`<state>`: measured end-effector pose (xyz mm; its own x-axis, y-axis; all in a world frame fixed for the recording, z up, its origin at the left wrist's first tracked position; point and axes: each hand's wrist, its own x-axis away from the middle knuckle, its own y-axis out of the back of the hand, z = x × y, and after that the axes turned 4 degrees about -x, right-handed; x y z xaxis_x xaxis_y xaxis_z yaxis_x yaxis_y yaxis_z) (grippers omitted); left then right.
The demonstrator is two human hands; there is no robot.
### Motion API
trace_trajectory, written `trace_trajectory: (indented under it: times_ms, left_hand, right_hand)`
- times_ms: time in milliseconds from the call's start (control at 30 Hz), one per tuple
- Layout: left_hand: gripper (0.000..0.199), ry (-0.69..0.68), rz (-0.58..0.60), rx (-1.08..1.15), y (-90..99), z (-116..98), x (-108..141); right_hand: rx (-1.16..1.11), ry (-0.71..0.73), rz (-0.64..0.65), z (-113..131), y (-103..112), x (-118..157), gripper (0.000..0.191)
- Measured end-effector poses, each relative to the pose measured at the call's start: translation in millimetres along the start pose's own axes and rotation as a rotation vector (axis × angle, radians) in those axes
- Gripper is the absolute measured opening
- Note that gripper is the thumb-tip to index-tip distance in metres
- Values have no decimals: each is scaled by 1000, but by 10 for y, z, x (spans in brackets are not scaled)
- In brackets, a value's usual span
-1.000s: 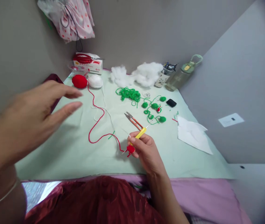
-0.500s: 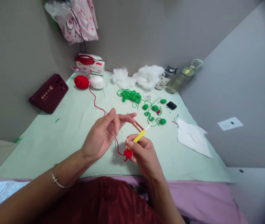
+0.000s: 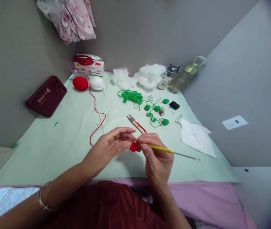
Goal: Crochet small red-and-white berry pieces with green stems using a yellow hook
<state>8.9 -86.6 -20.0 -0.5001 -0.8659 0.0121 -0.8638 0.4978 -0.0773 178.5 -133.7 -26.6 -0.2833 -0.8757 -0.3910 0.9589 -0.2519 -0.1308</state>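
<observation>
A small red crocheted piece (image 3: 133, 146) is between my two hands above the table's front part. My right hand (image 3: 158, 154) grips a crochet hook with a yellow handle (image 3: 160, 148); its far metal end points right. My left hand (image 3: 109, 146) is closed at the left side of the red piece, thumb and fingertips near the hook's working tip. Red yarn (image 3: 97, 127) runs from the red ball (image 3: 80, 83) down toward my left hand. Just behind my hands lie orange thread snips (image 3: 137, 124).
Green yarn (image 3: 131, 97) and several small green crocheted balls (image 3: 165, 122) lie mid-table. Behind them are white stuffing (image 3: 149, 76), a pen cup (image 3: 164, 81) and a bottle (image 3: 181, 81). White cloth (image 3: 196, 136) lies right, a maroon phone (image 3: 46, 96) left, a white yarn ball (image 3: 96, 83) near the box (image 3: 92, 67).
My left hand has come down to the red piece and its fingers have closed. My right hand has turned the hook from pointing up to nearly level. The snips are now more fully uncovered.
</observation>
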Motion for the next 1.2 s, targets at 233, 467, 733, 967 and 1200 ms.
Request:
trace_trajectory:
  times_ms: [233, 467, 733, 967, 1200]
  left_hand:
    - [48, 68, -82, 214, -121, 62, -25]
    - [54, 82, -135, 232, -181, 96, -20]
    - [51, 171, -131, 577, -98, 64, -63]
    - [52, 139, -180, 669, -114, 4, -69]
    - [49, -19, -188, 579, -143, -31, -46]
  right_hand:
    - [140, 110, 16, -44, -14, 53, 20]
    - [111, 30, 3, -60, -7, 37, 17]
    - [-288, -279, 63, -118, 64, -44, 7]
    - [-240, -313, 180, -95, 13, -30, 22]
    - [-80, -544, 216, -59, -88, -24, 30]
